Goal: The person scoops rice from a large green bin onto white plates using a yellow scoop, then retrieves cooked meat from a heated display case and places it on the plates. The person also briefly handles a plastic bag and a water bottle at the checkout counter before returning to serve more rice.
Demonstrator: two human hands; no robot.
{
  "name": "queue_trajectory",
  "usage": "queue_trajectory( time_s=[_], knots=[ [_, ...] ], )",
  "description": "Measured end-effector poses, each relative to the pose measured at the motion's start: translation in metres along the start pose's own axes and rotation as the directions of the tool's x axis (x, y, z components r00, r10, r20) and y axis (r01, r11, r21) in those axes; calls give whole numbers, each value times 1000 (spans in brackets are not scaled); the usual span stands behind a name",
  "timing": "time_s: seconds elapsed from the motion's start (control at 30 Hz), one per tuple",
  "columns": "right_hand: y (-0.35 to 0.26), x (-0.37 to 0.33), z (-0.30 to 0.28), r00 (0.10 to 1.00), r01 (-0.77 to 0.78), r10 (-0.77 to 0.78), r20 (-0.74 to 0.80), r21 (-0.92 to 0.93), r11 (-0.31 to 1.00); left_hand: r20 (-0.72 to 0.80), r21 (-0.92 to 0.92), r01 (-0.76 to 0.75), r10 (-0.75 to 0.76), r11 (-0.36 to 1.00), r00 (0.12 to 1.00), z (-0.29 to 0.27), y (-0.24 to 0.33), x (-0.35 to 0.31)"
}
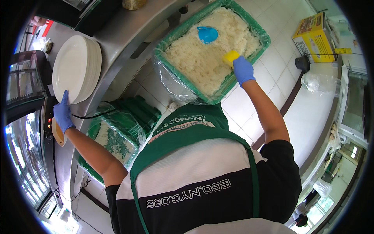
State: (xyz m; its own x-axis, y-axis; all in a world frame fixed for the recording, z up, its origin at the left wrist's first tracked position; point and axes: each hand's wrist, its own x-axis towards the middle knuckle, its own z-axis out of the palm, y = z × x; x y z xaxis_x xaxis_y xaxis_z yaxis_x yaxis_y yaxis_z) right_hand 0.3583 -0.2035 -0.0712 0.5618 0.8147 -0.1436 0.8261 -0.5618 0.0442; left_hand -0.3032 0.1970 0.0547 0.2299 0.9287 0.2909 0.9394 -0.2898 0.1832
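My right hand (244, 71), in a blue glove, is closed on a yellow cup (231, 57) over the right side of a heap of cooked rice (198, 58). The rice fills a green crate (218, 95) lined with clear plastic. A blue cup (208, 35) with a handle lies on the rice, farther back. On the left, a stack of white oval plates (72, 66) stands on the metal counter. My gloved left hand (63, 113) is at the near edge of the stack, its index finger stretched onto the top plate's rim. Its other fingers are partly hidden.
A second green crate (113, 142) with some rice sits low beside the metal counter (117, 43). A dark appliance with lit indicators (27, 128) stands at far left. At back right are a yellow box (315, 37) and a dark pan (302, 63).
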Motion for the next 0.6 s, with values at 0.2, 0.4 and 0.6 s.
queue_trajectory(
  time_s=[0.2,0.4,0.6],
  knots=[
    [15,36,-38,867,53,-66,-493,-40,998,220,-41,441,-422,897,879,-25,42,4],
    [21,53,8,961,-106,8,-276,-343,933,282,223,238,-296,945,912,-36,8,0],
    [-3,40,30,996,49,-76,-45,-431,901,35,186,13,-20,983,999,-46,29,-35]
  ],
)
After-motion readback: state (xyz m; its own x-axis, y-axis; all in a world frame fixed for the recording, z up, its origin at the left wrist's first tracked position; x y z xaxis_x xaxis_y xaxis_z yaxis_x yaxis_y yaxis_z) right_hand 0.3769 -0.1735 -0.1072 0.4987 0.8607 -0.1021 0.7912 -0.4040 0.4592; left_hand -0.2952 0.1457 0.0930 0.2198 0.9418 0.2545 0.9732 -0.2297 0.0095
